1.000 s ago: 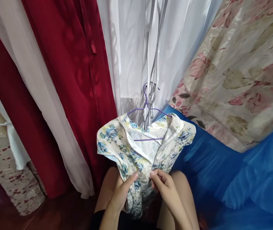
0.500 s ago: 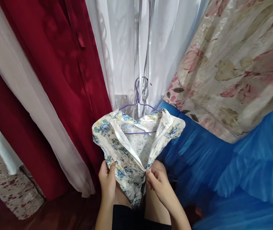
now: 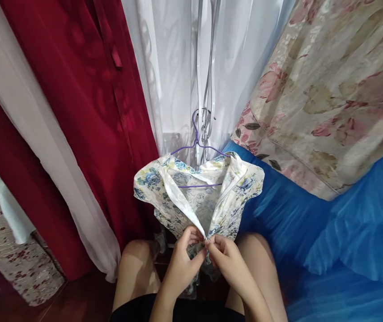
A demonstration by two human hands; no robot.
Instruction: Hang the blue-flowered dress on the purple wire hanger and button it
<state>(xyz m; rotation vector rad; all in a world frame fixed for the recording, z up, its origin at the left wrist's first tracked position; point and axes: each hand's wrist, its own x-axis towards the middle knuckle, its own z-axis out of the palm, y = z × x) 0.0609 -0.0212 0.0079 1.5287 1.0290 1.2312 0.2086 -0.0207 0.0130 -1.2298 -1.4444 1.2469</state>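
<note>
A short-sleeved white garment (image 3: 151, 181) printed with blue and yellow flowers hangs on a purple wire hanger (image 3: 197, 134). Its front lies open in a deep V, with what looks like a zipper along the edge; how far the lower part reaches is hidden. At the bottom of the V, my left hand (image 3: 188, 259) pinches the left edge of the cloth. Right beside it, my right hand (image 3: 223, 255) is closed on the other edge, fingertips nearly touching those of the left. Whether a zipper pull is between the right fingers I cannot make out.
Red curtains (image 3: 67, 89) and a pale sheer drape (image 3: 44, 116) hang at the left. White cloth with ribbons (image 3: 174, 67) is behind the hanger. To the right are a flowered fabric (image 3: 329, 98) and blue ruffled tulle (image 3: 339, 241). My bare knees (image 3: 138, 264) flank the garment.
My left hand has left the garment's left side and moved right to the V's bottom beside my right hand. My knees have spread apart; the garment hangs between them.
</note>
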